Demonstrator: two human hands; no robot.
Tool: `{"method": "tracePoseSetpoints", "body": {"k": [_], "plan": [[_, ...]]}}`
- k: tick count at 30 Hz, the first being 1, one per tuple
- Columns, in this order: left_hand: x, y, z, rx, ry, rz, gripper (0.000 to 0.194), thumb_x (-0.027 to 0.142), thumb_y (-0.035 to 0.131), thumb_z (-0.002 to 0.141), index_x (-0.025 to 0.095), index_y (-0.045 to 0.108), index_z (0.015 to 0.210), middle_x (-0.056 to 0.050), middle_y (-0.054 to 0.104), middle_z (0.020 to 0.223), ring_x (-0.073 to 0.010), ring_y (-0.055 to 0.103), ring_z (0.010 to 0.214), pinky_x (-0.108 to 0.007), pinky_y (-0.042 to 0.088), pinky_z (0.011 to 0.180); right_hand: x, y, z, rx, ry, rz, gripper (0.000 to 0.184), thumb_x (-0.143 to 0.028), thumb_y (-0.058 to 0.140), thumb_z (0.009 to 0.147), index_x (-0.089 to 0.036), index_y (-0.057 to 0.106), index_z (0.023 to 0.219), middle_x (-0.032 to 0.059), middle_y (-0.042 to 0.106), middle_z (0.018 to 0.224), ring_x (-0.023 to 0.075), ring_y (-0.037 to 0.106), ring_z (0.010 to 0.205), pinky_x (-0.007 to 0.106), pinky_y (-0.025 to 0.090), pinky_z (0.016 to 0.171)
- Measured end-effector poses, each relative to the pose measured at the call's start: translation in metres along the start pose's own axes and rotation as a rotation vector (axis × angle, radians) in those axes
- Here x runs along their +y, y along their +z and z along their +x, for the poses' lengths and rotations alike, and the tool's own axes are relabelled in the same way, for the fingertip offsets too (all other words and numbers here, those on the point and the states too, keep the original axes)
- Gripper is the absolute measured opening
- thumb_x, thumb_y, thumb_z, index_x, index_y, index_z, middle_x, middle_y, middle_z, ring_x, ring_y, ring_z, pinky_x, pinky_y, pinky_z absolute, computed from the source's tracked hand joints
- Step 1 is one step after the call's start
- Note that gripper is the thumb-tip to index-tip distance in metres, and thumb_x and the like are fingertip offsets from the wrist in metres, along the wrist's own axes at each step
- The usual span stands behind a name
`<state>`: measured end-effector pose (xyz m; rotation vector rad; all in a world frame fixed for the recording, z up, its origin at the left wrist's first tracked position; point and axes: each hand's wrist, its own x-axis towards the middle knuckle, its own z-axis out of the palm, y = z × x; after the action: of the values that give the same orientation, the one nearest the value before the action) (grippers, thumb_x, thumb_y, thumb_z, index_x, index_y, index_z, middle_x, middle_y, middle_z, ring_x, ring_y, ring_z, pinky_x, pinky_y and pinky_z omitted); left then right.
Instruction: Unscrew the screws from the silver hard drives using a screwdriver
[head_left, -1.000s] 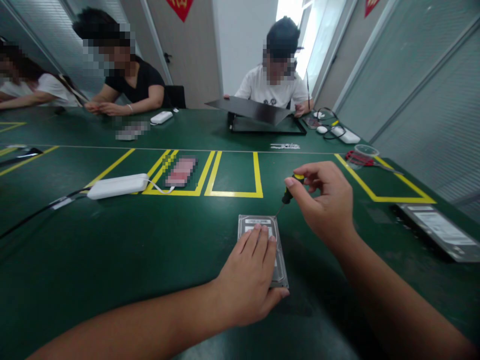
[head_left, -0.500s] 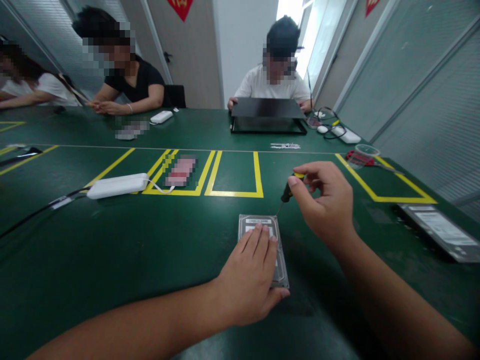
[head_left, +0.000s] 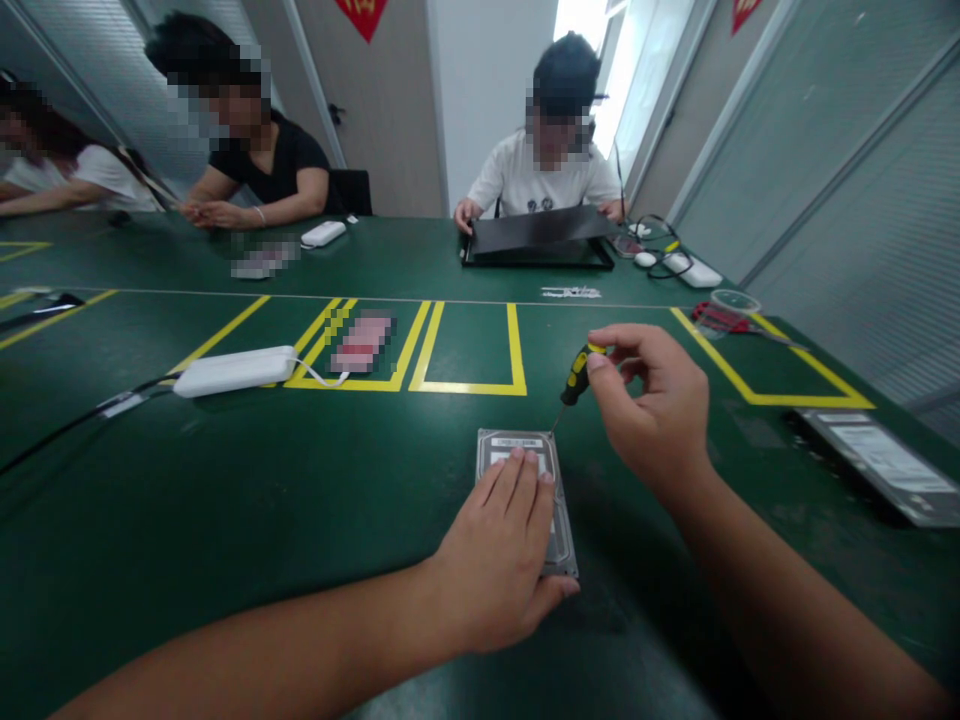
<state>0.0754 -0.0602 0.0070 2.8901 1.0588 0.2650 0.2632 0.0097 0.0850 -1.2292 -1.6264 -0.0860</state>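
A hard drive (head_left: 562, 545) lies on the green table in front of me, its label partly covered. My left hand (head_left: 499, 550) holds it down, fingers laid across its top and thumb along the near edge. At the far right corner of the drive, the tip of a small black-and-yellow screwdriver (head_left: 576, 375) reaches a screw location; whether it sits in a screw head is too small to tell. My right hand (head_left: 652, 400) pinches the end of the screwdriver's handle between thumb and fingers, with the tool leaning to the right.
A second hard drive (head_left: 885, 465) lies at the right. Yellow tape rectangles (head_left: 469, 388) mark the table. On the left are a white power strip (head_left: 236, 372) with a cable and a pink phone (head_left: 364, 343). Across the table, a person handles a dark panel (head_left: 540, 232). Other people sit further left.
The screwdriver handle has turned, showing more yellow, and my right thumb has shifted slightly right. My left hand and the drive stay put. The person opposite has lowered and tilted the dark panel.
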Motion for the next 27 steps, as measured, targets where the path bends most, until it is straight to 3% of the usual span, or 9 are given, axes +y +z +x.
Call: {"method": "tracePoseSetpoints", "body": {"k": [6, 14, 18, 22, 27], "plan": [[-0.0006, -0.0015, 0.0003, -0.009, -0.006, 0.003, 0.085, 0.067, 0.033, 0.096, 0.001, 0.032, 0.151, -0.027, 0.025, 0.158, -0.0397, 0.017, 0.150, -0.050, 0.015, 0.122, 0.0029, 0.0019, 0.0005, 0.037, 0.010, -0.036, 0.015, -0.031, 0.070, 0.081, -0.021, 0.063, 0.089, 0.0012, 0.062, 0.082, 0.0144, 0.053, 0.070, 0.031, 0.043, 0.063], [0.0001, 0.0005, -0.0003, -0.003, -0.011, 0.003, 0.084, 0.067, 0.031, 0.096, 0.003, 0.031, 0.151, -0.025, 0.025, 0.159, -0.0381, 0.017, 0.151, -0.050, 0.014, 0.123, 0.0013, -0.0003, -0.0006, -0.001, 0.001, 0.014, 0.020, -0.019, 0.058, 0.084, -0.021, 0.067, 0.101, 0.0037, 0.068, 0.092, 0.0166, 0.060, 0.077, 0.032, 0.045, 0.066], [-0.0002, -0.0003, -0.0002, -0.001, -0.013, -0.006, 0.084, 0.066, 0.031, 0.096, 0.003, 0.031, 0.151, -0.025, 0.026, 0.159, -0.0383, 0.018, 0.150, -0.049, 0.015, 0.123, 0.0030, 0.0010, 0.0005, 0.029, -0.042, 0.005, 0.012, -0.025, 0.066, 0.082, -0.020, 0.063, 0.092, 0.0033, 0.064, 0.089, 0.0156, 0.056, 0.074, 0.031, 0.044, 0.063], [0.0003, -0.0008, 0.0001, 0.004, -0.009, -0.005, 0.084, 0.066, 0.034, 0.096, 0.002, 0.032, 0.150, -0.027, 0.026, 0.158, -0.0398, 0.018, 0.150, -0.050, 0.014, 0.123, 0.0039, 0.0027, 0.0010, 0.049, 0.003, -0.025, 0.017, -0.030, 0.072, 0.079, -0.020, 0.061, 0.087, 0.0012, 0.060, 0.082, 0.0149, 0.054, 0.071, 0.031, 0.042, 0.062], [0.0002, -0.0007, -0.0005, 0.004, -0.006, -0.007, 0.084, 0.066, 0.032, 0.097, 0.002, 0.031, 0.151, -0.026, 0.025, 0.159, -0.0394, 0.016, 0.150, -0.049, 0.014, 0.123, 0.0021, 0.0030, -0.0003, 0.027, 0.022, 0.009, 0.016, -0.021, 0.064, 0.083, -0.020, 0.065, 0.099, 0.0030, 0.068, 0.090, 0.0153, 0.058, 0.074, 0.032, 0.045, 0.067]]}}
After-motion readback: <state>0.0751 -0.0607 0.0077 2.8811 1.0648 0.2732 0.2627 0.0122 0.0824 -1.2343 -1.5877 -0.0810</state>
